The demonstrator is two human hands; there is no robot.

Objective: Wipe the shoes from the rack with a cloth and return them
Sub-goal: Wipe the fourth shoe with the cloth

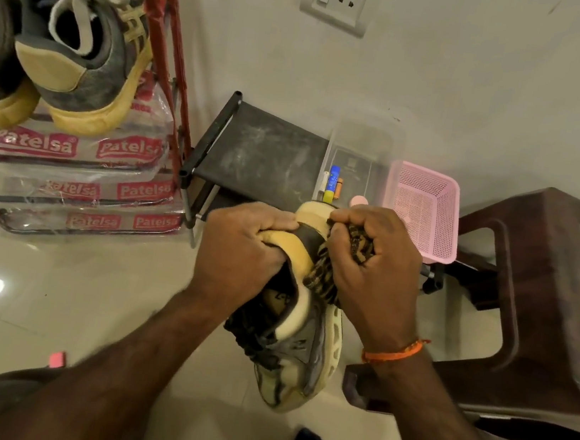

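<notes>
Yellow-and-black checked cloth (340,260) fills the right hand (371,265), whose fingers are curled tight round the bunched fabric and press it against the heel of a sneaker (301,340). The left hand (240,246) grips the same shoe from the other side — fingers hooked over the padded tan collar, thumb along the top. The sneaker is held in the air between the two hands, heel up and away from the person, toe pointing down toward the tiled floor (85,284); its cream sole faces right. An orange thread band (392,353) circles the right wrist.

Just beyond the hands stands a low black shoe rack (265,149), its dusty top shelf bare on the left side. On the right side of that shelf sits a clear plastic box (361,155) holding a blue-and-yellow tube (331,184), a small orange item beside it and a white stick. Touching the box on its right is a pink perforated basket (428,209); I cannot tell whether anything lies inside. A brown plastic stool (532,291) stands at the right.

Up at the left, a pair of worn grey-and-tan sneakers (81,52) rests on a red-framed rack (165,34) whose shelves are lined with printed plastic — the word Patelsa repeats across it.
</notes>
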